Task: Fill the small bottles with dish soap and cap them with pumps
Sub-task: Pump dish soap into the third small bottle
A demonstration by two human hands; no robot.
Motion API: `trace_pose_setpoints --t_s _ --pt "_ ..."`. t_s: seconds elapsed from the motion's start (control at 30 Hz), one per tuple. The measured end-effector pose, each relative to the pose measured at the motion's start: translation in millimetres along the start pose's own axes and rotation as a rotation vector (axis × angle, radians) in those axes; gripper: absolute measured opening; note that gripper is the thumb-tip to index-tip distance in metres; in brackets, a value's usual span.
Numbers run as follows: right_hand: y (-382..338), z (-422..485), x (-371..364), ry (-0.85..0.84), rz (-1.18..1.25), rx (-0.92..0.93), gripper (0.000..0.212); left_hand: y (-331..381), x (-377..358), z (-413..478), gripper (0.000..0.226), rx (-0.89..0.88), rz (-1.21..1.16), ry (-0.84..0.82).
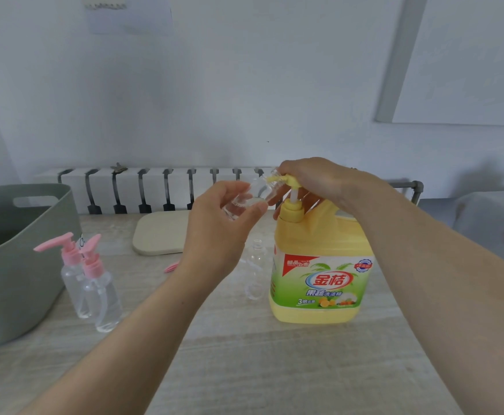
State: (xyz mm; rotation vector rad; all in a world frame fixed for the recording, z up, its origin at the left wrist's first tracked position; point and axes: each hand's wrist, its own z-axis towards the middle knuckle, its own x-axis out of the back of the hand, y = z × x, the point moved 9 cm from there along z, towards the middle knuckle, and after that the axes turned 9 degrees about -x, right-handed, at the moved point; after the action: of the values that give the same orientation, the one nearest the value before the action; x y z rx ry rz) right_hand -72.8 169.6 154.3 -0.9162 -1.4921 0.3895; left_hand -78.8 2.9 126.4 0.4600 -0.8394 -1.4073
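Near the middle of the frame the left hand (220, 226) grips a small clear plastic bottle (249, 197), thumb and fingers curled round its body, and holds it tilted in the air with its open mouth at the spout of the yellow pump (292, 209). That pump tops a large yellow dish soap jug (319, 307) with a green and white label, standing right of centre on the pale wood-grain table (244, 354). The right hand (313, 178) lies over the pump's top with its fingers curled down around it. Just beside the jug's left side stands an uncapped clear bottle (255, 265), upright. At the left of the frame two clear bottles with pink pumps (95, 283) stand close together next to a grey-green plastic basket (20, 265). Behind the left hand lies a beige rounded board (161, 235), and a small pink piece (171, 267) peeks out beside the left wrist.
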Motion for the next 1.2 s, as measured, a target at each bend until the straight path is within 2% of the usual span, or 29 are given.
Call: trace_pose_setpoints --t_s 0.2,0.73,1.0,1.2 --pt "0.0 0.9 -3.9 -0.007 -0.016 -0.038 0.043 -1.5 -0.3 -1.1 0.035 0.002 0.008 -0.003" --pt "1.9 1.9 -3.2 -0.015 0.000 -0.010 0.048 -3.8 0.3 -2.9 0.034 0.015 0.012 -0.006" --pt "5.7 2.9 3.1 -0.040 0.077 -0.012 0.072 -1.0 0.7 -0.9 0.032 0.011 0.004 0.002" --pt "6.3 2.7 3.6 0.019 -0.004 -0.018 0.067 -0.5 -0.4 -1.0 0.031 0.011 0.001 0.005"
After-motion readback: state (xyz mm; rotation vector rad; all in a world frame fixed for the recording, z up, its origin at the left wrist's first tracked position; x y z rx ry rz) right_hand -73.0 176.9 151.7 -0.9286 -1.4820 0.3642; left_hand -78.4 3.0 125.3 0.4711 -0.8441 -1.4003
